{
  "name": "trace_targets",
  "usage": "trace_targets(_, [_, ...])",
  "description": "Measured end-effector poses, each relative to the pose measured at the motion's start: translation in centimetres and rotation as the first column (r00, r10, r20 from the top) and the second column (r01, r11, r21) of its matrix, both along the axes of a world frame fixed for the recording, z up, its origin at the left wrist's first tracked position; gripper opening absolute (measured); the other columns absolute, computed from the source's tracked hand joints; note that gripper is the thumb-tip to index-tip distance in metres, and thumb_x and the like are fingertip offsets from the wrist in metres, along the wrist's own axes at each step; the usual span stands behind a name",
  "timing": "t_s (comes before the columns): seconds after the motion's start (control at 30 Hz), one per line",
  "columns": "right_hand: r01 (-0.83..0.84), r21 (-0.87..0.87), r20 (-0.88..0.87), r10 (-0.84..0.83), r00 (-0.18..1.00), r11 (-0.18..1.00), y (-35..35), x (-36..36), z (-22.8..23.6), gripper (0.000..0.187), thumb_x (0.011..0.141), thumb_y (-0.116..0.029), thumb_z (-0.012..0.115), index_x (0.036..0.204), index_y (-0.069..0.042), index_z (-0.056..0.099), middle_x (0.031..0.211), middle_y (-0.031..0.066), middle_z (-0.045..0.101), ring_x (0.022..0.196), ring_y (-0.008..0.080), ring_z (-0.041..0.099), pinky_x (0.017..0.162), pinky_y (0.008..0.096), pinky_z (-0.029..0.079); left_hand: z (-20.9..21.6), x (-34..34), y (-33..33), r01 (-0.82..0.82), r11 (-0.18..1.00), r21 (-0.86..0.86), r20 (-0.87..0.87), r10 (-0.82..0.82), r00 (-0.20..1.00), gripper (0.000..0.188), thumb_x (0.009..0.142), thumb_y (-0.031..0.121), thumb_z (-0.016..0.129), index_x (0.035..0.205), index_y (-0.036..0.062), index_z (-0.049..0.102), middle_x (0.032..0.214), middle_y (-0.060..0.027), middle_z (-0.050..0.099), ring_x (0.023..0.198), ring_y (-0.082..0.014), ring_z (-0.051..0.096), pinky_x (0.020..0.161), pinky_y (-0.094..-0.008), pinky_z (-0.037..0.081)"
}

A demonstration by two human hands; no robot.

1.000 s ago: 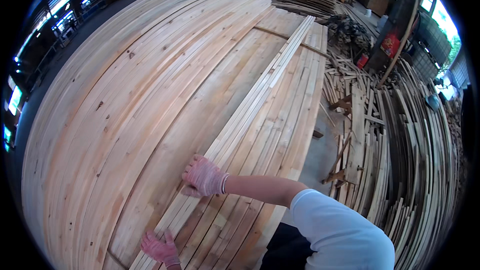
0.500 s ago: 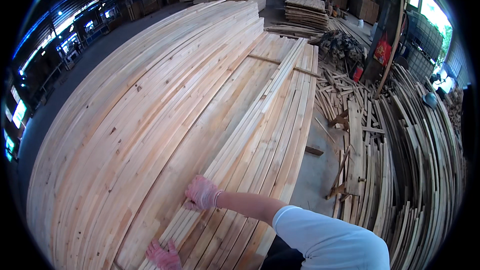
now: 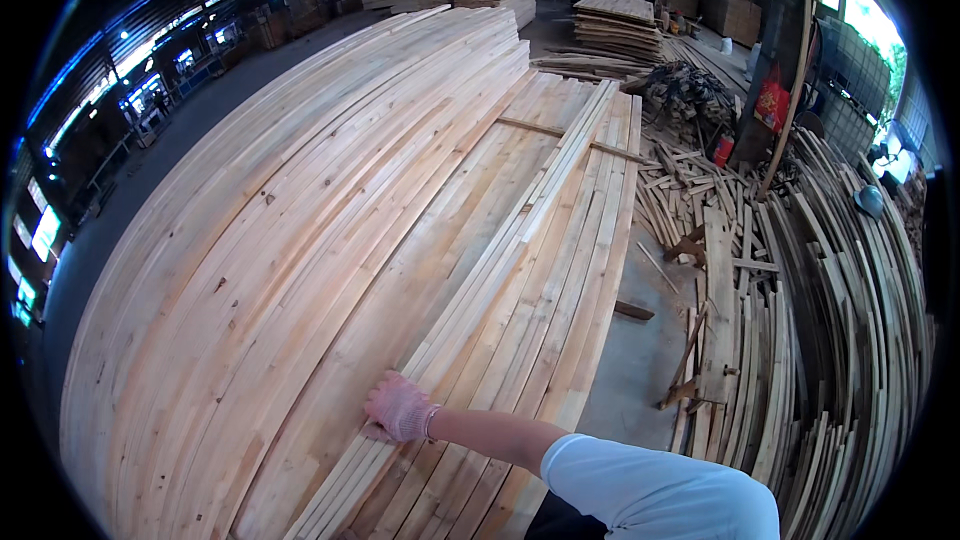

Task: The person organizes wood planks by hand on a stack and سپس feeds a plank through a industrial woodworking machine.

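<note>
My right hand (image 3: 400,407), in a pinkish knit work glove, is closed over a narrow bundle of long pale wooden strips (image 3: 478,290). Its fingers curl round the bundle's left edge. The strips run lengthwise from the lower edge toward the far end, on top of a layer of wider boards (image 3: 520,355). To their left lies a smooth wooden surface (image 3: 400,312), and beyond it rises a higher stack of long planks (image 3: 240,270). A thin crosswise stick (image 3: 530,126) lies near the far end, passing beneath the strips. My left hand is outside the picture.
Wooden offcuts (image 3: 668,195) litter the floor at right, beside long scrap strips (image 3: 850,340) and a plank on a low wooden bench (image 3: 716,310). A post (image 3: 780,50) stands behind them. More board stacks (image 3: 615,25) are at the back.
My left hand, seen on the strips at the lower edge before, has left the picture. My right hand stays on the strips, slightly lower in view. The view has shifted a little.
</note>
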State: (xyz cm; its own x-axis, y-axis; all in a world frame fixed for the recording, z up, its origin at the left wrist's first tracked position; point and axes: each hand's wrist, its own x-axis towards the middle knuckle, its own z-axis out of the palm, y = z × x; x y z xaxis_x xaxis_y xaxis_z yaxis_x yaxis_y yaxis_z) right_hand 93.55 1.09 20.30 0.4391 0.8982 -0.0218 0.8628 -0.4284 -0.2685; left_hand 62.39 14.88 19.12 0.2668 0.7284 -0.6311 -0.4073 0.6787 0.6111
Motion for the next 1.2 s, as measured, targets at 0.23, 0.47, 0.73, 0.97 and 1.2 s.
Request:
trace_targets(0.23, [0.025,0.039,0.048,-0.027,0.998,0.999,-0.7,-0.6,-0.7,0.042,0.083,-0.047,0.057,0.101,-0.01,0.062,0.102,0.0093,0.063,0.103,0.0253,0.057,0.097,0.0388,0.037,-8.3,-1.3,4.0,0.263,0.95,0.169,-0.428,-0.17,0.888,0.076,0.085,0.046,0.063,0.146,0.0134,0.031,0.146,-0.0143,0.037,0.125,-0.0299,0.043,0.104,-0.0454,0.039])
trace_targets(0.47, [-0.088,0.456,0.126,0.034,0.991,0.886,-7.6,-4.2,-1.0,0.054,0.082,-0.042,0.061,0.121,-0.007,0.049,0.113,0.0135,0.057,0.11,0.0311,0.053,0.105,0.0455,0.032,-14.2,-8.1,3.9,0.761,0.635,0.13,-0.93,-0.187,0.315,0.063,0.087,0.054,0.054,0.132,0.0088,0.053,0.12,-0.0137,0.062,0.115,-0.0318,0.054,0.098,-0.0492,0.045])
trace_targets(0.73, [-0.118,0.257,0.187,0.07,0.98,0.959,-27.2,-6.8,2.8,0.068,0.069,-0.05,0.072,0.121,-0.011,0.053,0.113,0.0135,0.057,0.11,0.032,0.054,0.099,0.0445,0.039,-4.7,-15.7,-11.7,0.775,0.512,0.37,-0.929,0.186,0.32,0.054,0.091,0.042,0.049,0.128,0.0023,0.053,0.114,-0.0157,0.063,0.106,-0.0309,0.058,0.091,-0.0423,0.049])
trace_targets(0.97, [0.166,-0.378,-0.043,-0.197,0.979,0.911,-42.3,-12.0,4.0,0.072,0.07,-0.064,0.067,0.122,-0.014,0.056,0.106,0.0087,0.066,0.103,0.0291,0.06,0.094,0.0397,0.044,-2.6,-22.8,-21.6,0.732,0.422,0.535,-0.824,0.07,0.562,0.046,0.094,0.03,0.045,0.126,-0.0033,0.052,0.112,-0.0187,0.062,0.098,-0.0299,0.062,0.083,-0.0373,0.053])
trace_targets(1.2, [0.103,-0.45,-0.078,-0.154,0.985,0.887,-49.5,-20.4,3.0,0.065,0.07,-0.065,0.067,0.11,-0.015,0.064,0.098,0.0075,0.068,0.096,0.0283,0.064,0.083,0.0383,0.05,-6.0,-33.1,-26.2,0.348,0.932,0.101,0.123,-0.359,0.925,0.073,0.095,0.061,0.027,0.117,-0.0026,0.058,0.109,-0.0211,0.064,0.092,-0.0304,0.062,0.075,-0.0431,0.054])
